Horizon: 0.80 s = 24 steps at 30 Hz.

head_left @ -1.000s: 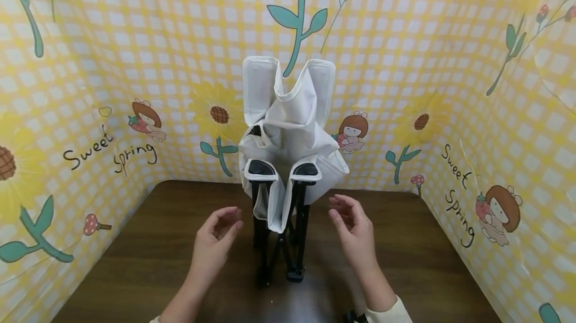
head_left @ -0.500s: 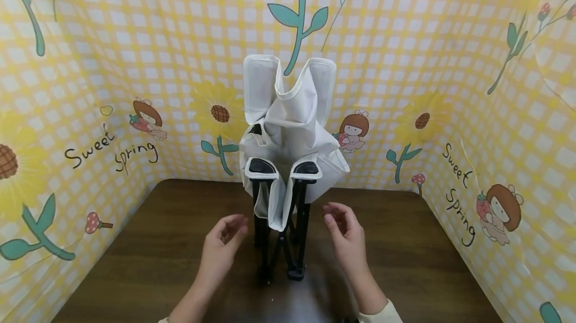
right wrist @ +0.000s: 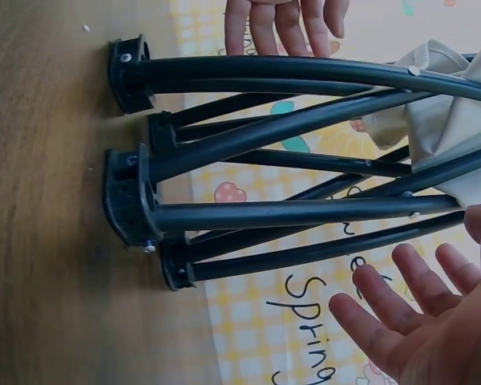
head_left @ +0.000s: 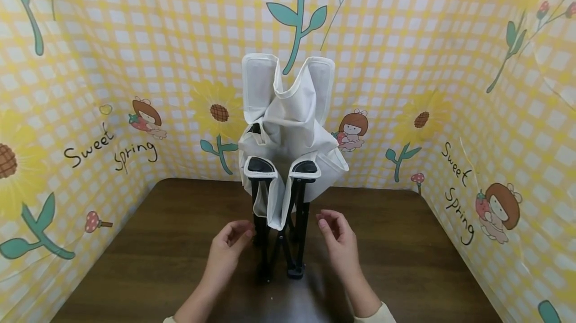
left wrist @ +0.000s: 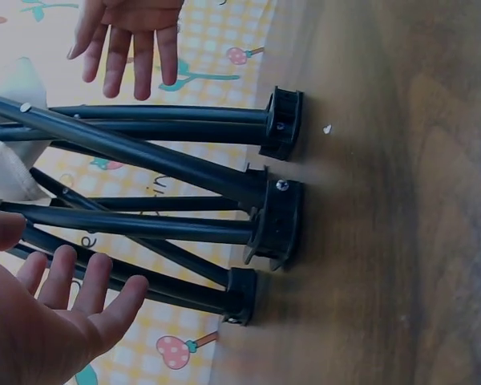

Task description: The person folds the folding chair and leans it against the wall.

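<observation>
A folded camp chair with pale fabric (head_left: 292, 108) and black tube legs (head_left: 302, 233) stands upright at the middle of the table. To its left, my left hand (head_left: 228, 248) has its fingertips close beside the legs; whether they touch cannot be told. My right hand (head_left: 340, 243) is on the other side, a small gap from the legs. Both hands hold nothing, their fingers relaxed and slightly bent, palms facing the chair. Black plastic feet (left wrist: 276, 224) join the crossing tubes at the bottom in the left wrist view. The right wrist view shows the same tubes (right wrist: 305, 212) between both hands.
The dark brown wooden table (head_left: 396, 263) extends on both sides of the chair. A yellow checked cloth (head_left: 180, 63) with flowers and lettering encloses the table at the back and both sides. A tiny white speck (left wrist: 327, 128) lies on the tabletop.
Both hands have moved inward and slightly down, closer to the chair legs. The chair stays in place. A dark object beside the right sleeve is no longer visible.
</observation>
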Available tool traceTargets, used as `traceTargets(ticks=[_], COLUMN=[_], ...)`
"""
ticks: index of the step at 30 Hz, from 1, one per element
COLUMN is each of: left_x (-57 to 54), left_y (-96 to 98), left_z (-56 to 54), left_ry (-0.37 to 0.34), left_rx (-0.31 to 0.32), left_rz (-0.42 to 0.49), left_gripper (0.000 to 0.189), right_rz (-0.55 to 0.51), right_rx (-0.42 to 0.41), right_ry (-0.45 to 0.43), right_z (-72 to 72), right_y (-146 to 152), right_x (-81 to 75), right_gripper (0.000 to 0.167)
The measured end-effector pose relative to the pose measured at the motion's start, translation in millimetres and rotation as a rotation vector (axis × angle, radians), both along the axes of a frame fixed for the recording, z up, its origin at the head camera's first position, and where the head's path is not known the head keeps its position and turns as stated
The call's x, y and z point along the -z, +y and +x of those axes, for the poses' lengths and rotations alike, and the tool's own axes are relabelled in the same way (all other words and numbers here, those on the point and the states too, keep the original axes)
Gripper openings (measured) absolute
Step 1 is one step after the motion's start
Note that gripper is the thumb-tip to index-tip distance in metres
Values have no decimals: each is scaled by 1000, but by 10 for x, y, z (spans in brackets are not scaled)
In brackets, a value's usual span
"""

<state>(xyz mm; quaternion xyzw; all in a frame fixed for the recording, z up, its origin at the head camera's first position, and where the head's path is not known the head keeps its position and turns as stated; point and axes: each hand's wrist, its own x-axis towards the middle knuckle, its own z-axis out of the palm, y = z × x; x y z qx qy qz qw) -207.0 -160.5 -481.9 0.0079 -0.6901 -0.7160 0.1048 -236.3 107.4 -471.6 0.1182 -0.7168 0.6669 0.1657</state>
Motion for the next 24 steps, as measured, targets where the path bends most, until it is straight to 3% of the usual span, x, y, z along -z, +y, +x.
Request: traceTargets(ticks=[6, 11, 18, 24], left_x=[36, 83, 145, 160], left_y=[19, 43, 98, 148], left_z=[-6, -30, -50, -39], left_ry=[-35, -21, 4, -22], left_rx=[17, 18, 20, 24], left_rz=[-16, -24, -50, -53], left_gripper=[27, 27, 27, 29], right_rz=[-25, -46, -64, -66], right_rx=[-44, -82, -88, -117], right_ry=[-71, -129, -135, -183], right_z=[-3, -6, -18, -29], right_y=[-22, -50, -74, -115], right_x=[49, 97, 186, 275], right_gripper=[27, 33, 33, 39])
